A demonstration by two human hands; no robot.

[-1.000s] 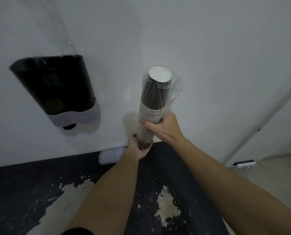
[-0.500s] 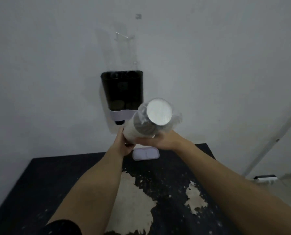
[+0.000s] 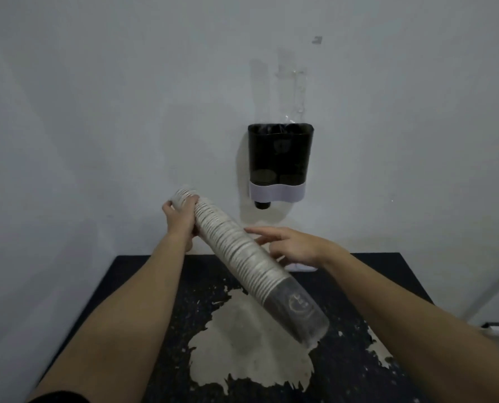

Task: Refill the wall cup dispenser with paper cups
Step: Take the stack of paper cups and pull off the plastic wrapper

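A long stack of paper cups (image 3: 236, 251) in a clear plastic sleeve slants from upper left down to lower right over the table. My left hand (image 3: 181, 216) grips the stack's upper end. My right hand (image 3: 289, 245) hovers just behind the stack's middle, fingers spread, holding nothing. The dark wall cup dispenser (image 3: 280, 161) with its pale grey band hangs on the wall above and to the right of the stack; a cup's bottom pokes out below it.
A black table (image 3: 132, 330) with a large worn pale patch lies under my arms. A small white object (image 3: 300, 267) rests at the table's back edge behind my right hand. A white pipe (image 3: 498, 283) runs down the wall at right.
The stack has swung from pointing at me to lying slanted, its sleeved end lowered to the right. My right hand has let go and opened. The view has shifted left.
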